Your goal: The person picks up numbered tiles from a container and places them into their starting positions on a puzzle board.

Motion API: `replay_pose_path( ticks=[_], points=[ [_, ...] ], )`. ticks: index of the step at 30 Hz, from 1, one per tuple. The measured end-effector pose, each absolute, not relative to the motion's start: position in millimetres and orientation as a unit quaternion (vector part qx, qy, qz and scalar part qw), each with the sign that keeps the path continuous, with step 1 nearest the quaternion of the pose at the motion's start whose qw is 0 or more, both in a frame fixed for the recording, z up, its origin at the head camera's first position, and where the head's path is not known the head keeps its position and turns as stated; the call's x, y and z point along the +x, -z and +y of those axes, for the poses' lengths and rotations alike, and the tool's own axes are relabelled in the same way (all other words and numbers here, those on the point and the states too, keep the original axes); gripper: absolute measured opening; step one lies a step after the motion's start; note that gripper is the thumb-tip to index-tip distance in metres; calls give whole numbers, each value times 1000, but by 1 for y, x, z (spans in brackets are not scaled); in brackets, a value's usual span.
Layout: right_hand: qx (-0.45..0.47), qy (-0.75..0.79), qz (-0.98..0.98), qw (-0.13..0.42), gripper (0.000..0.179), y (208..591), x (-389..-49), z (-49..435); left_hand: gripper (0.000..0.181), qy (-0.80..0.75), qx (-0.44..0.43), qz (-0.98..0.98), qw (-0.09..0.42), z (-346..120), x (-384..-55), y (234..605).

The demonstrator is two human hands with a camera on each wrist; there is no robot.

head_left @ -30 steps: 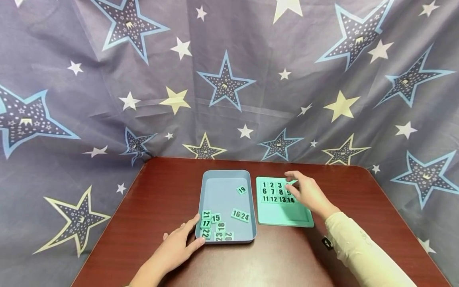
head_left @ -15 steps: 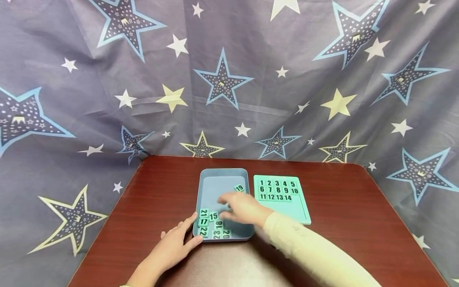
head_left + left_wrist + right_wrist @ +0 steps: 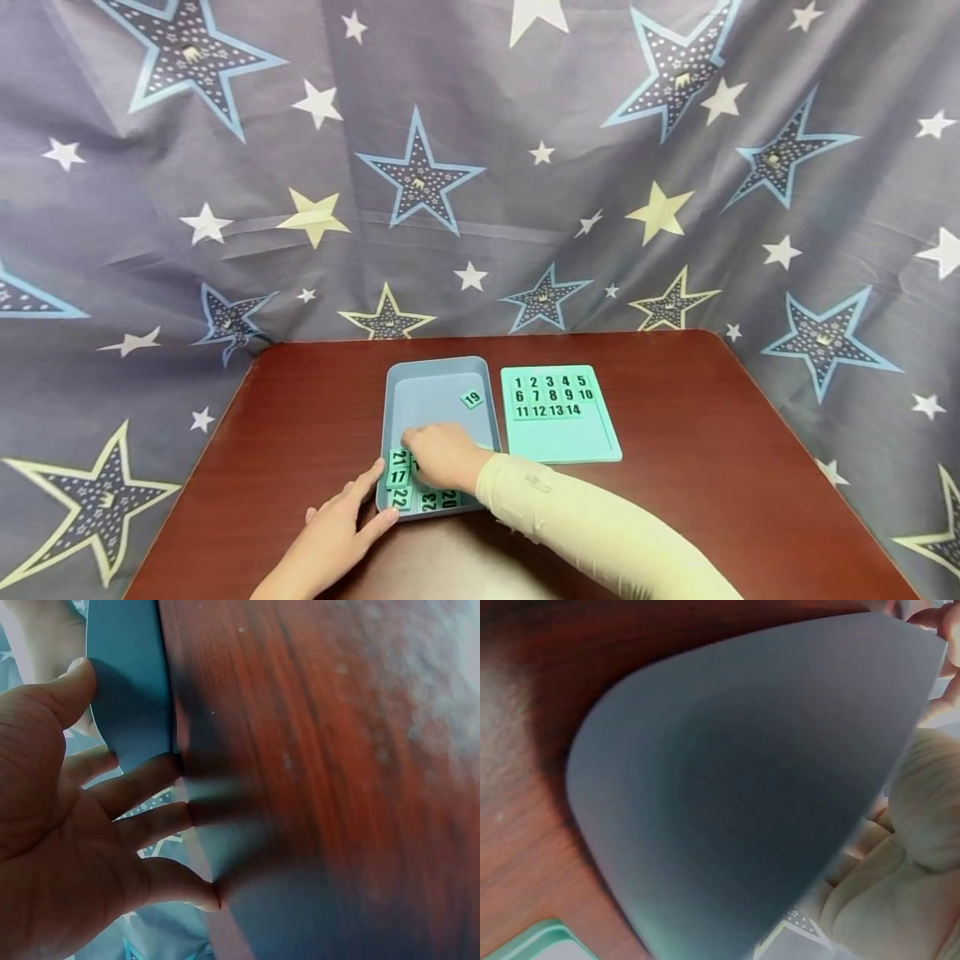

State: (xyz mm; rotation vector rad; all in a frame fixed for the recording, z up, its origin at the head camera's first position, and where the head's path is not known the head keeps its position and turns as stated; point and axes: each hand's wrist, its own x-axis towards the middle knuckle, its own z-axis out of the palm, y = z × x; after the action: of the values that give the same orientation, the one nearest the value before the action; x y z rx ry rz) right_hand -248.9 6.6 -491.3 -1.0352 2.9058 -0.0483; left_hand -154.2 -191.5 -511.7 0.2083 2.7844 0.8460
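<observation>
A blue-grey tray holds several green number tiles, among them the 17 tile and the 19 tile. My right hand is down inside it with fingers bent over the tiles near the 21 tile; I cannot tell whether it pinches one. In the right wrist view the tray wall hides those fingertips. At the tray's near left corner my left hand rests with fingers spread. The left wrist view shows its thumb at the rim and other fingers lower along the outer wall.
To the tray's right lies a mint-green board with tiles 1 to 14 in rows at its top. Both stand on a red-brown wooden table. A star-patterned curtain hangs behind the table.
My right hand has gone from the board leftward into the tray, down to the tiles at its lower left. The 10 tile now shows uncovered on the board. My left hand stays at the tray corner.
</observation>
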Motion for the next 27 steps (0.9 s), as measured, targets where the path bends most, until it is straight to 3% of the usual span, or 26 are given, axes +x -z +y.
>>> replay_pose_path(
  ticks=[5, 9, 13, 18, 22, 27],
  points=[
    [-354, 62, 933, 31, 46, 485, -247, 21, 79, -290, 70, 949, 102, -191, -153, 511],
    [-347, 135, 928, -2, 55, 467, -253, 56, 79, -294, 65, 949, 94, -191, -151, 510],
    [-302, 186, 933, -61, 55, 454, -265, 136, 80, -297, 60, 948, 98, -191, -150, 508],
    [-230, 156, 952, -130, 59, 469, -279, 246, 80, -287, 57, 951, 99, -192, -150, 505],
    [-243, 142, 952, -118, 60, 487, -281, 287, 79, -285, 56, 951, 100, -192, -151, 503],
    [-263, 131, 951, -92, 63, 501, -280, 295, 80, -290, 58, 949, 105, -188, -151, 506]
  ],
)
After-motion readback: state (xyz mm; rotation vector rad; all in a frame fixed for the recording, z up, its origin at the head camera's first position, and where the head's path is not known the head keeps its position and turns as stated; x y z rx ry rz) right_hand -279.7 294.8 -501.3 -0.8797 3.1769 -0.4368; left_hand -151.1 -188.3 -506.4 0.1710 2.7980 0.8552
